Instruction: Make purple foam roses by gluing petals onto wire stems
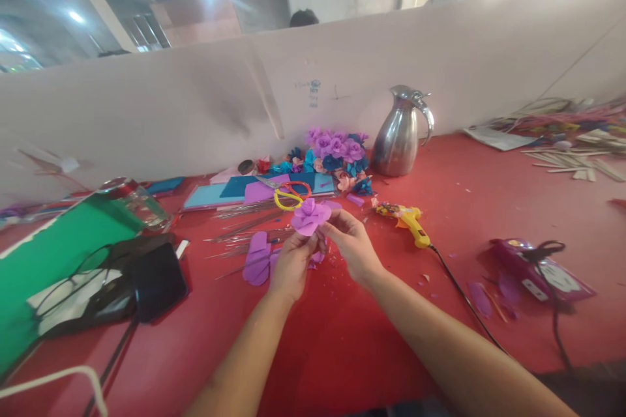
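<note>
Over the middle of the bench (332, 358) is a paper flower (312, 215), with cut petals (257, 257) to its left. Behind it, scissors (277, 186) lie partly on paper sheets (210, 195); behind and right of these a flower cluster (335, 146) sits before the partition (195, 98), and a jug (397, 143) stands right of that. The glue gun (415, 225) lies right of the paper flower, an extension box (542, 273) farther right. At left, a jar (141, 205) is behind what seems a phone (161, 283).

Matt paper flower (311, 216), glossy metal jug (397, 140)
</note>
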Demonstrator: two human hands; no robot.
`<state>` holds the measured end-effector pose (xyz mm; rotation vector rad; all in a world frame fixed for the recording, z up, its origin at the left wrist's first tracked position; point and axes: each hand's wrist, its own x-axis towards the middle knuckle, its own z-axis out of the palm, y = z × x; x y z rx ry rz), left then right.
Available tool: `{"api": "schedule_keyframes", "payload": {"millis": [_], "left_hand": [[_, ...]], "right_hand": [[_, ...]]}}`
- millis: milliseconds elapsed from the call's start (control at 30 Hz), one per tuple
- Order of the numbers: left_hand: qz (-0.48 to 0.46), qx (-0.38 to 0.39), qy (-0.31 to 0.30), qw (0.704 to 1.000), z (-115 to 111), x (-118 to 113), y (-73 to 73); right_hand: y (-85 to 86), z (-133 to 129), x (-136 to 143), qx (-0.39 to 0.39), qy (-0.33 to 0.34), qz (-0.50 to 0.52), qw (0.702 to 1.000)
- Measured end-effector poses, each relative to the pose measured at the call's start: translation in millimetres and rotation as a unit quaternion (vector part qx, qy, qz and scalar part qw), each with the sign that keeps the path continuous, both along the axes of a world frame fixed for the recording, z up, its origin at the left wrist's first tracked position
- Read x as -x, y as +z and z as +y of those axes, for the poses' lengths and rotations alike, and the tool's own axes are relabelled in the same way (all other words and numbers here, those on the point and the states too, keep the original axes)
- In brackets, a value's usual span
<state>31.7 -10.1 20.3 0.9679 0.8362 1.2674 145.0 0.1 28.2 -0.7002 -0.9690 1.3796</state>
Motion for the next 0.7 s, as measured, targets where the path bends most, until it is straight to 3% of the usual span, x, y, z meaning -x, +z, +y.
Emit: {"api": "schedule_keyframes", "payload": {"millis": [167,300,467,700], "left_hand": [[-0.011,0.016,-0.005,1.0,-1.2,3.0,3.8],[0.021,0.028,0.021,0.999,-0.4,5.4,3.3],[0.048,-0.026,0.172,0.984,1.1,4.6,4.4],[0.047,-0.032,0.172,0.983,2.2,6.5,1.0]], "right_hand": [[-0.1,-1.3,-2.2,0.032,0.122,0.01,0.992],[-1.4,-2.0,-1.6,0.044,0.078,0.016,0.996],[0.1,-2.2,1.0,0.026,0.007,-0.027,0.999],[-4.4,-2.5,5.0,0.008,-0.018,-0.071,0.997]]}}
